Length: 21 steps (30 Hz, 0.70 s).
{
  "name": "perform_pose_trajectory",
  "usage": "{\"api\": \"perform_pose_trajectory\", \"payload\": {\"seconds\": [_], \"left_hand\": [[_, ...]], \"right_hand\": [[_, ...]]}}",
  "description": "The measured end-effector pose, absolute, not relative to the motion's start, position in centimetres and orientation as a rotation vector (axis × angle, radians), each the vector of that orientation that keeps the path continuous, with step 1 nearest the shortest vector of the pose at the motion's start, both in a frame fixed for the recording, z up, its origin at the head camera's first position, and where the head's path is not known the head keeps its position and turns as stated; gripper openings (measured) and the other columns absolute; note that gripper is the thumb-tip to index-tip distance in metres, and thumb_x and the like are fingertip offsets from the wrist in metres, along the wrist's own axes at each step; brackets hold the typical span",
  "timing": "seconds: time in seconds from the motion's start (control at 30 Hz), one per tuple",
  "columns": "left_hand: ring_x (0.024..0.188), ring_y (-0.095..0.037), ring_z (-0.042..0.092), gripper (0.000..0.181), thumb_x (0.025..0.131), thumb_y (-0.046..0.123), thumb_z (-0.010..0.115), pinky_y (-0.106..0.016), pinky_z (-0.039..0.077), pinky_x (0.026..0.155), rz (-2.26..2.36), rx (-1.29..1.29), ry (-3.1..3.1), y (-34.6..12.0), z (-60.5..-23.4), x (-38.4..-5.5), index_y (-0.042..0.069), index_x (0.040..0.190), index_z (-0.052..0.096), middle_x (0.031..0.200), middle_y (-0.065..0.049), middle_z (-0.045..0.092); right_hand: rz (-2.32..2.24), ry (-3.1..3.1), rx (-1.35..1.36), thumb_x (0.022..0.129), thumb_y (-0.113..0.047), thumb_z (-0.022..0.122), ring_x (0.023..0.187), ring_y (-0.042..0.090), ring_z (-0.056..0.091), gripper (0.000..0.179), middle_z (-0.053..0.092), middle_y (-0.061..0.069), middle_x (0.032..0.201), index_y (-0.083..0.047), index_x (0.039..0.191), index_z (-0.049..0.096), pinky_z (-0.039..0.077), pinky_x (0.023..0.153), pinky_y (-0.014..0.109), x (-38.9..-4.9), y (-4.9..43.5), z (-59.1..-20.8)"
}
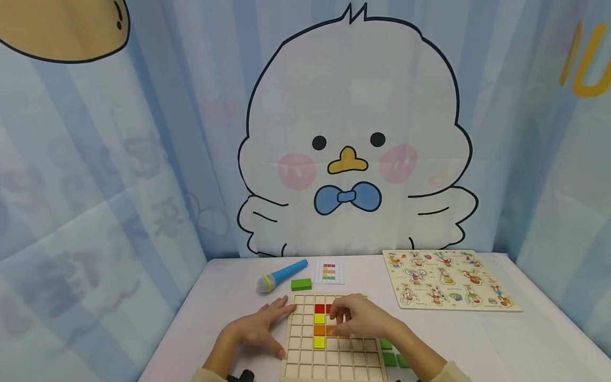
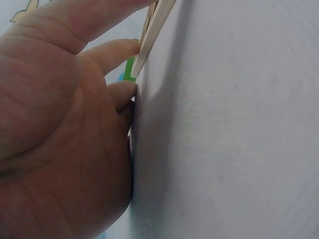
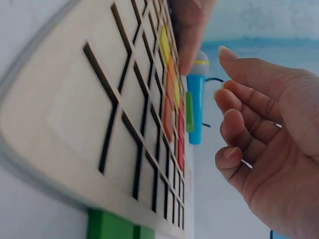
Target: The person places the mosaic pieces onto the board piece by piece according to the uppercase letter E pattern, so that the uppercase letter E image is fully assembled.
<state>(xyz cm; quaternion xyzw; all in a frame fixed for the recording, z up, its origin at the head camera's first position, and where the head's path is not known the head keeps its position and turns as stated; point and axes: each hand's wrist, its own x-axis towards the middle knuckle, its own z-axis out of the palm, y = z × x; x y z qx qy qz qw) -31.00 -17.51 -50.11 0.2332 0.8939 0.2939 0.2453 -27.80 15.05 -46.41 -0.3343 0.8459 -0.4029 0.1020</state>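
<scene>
A wooden grid board (image 1: 353,357) lies on the table, with red tiles (image 1: 319,308), orange tiles (image 1: 319,330) and yellow tiles (image 1: 319,342) set in its squares. My left hand (image 1: 258,326) is at the board's left side, fingers spread; its thumb and a fingertip touch the edge. Above the red and orange tiles hovers my right hand (image 1: 360,315), hiding part of those rows. In the right wrist view the right hand's fingers (image 3: 234,122) are loosely bent, the thumb stands apart from them, and nothing shows between.
Beyond the board are a green block (image 1: 301,285), a toy microphone (image 1: 282,276) and a card with a coloured grid pattern (image 1: 329,272). More green blocks (image 1: 390,359) lie by its right edge, partly behind my right forearm. A picture puzzle board (image 1: 448,292) rests at the back right.
</scene>
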Motion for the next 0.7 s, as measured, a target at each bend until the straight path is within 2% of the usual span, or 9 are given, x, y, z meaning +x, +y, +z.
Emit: {"api": "perform_pose_trajectory", "payload": {"seconds": [0.33, 0.57, 0.7], "left_hand": [[0.161, -0.043, 0.008, 0.103, 0.074, 0.038, 0.093, -0.073, 0.008, 0.124, 0.804, 0.653, 2.441, -17.6, -50.1, -30.9, 0.038, 0.161, 0.038, 0.176, -0.008, 0.012], [0.161, -0.046, 0.005, 0.106, 0.073, 0.048, 0.092, -0.074, 0.006, 0.124, 0.801, 0.643, 2.432, -17.5, -49.8, -31.1, 0.037, 0.162, 0.035, 0.177, -0.009, 0.01], [0.161, -0.045, 0.005, 0.105, 0.074, 0.046, 0.092, -0.074, 0.006, 0.124, 0.798, 0.646, 2.431, -17.6, -49.9, -31.1, 0.038, 0.162, 0.035, 0.177, -0.009, 0.01]], "right_hand": [[-1.284, 2.594, -0.858, 0.091, -0.018, 0.081, 0.073, 0.01, 0.055, 0.02, 0.067, -0.001, 0.088, -0.01, 0.107, 0.072, 0.047, 0.062, 0.023, -28.5, 20.0, -45.2], [-1.306, 2.589, -0.814, 0.091, -0.018, 0.081, 0.075, 0.011, 0.056, 0.026, 0.068, 0.0, 0.09, -0.005, 0.111, 0.071, 0.048, 0.063, 0.024, -28.8, 22.6, -45.1], [-1.299, 2.5, -0.832, 0.09, -0.015, 0.08, 0.077, 0.01, 0.057, 0.025, 0.069, 0.004, 0.091, -0.003, 0.111, 0.072, 0.049, 0.065, 0.025, -28.8, 23.5, -45.3]]}}
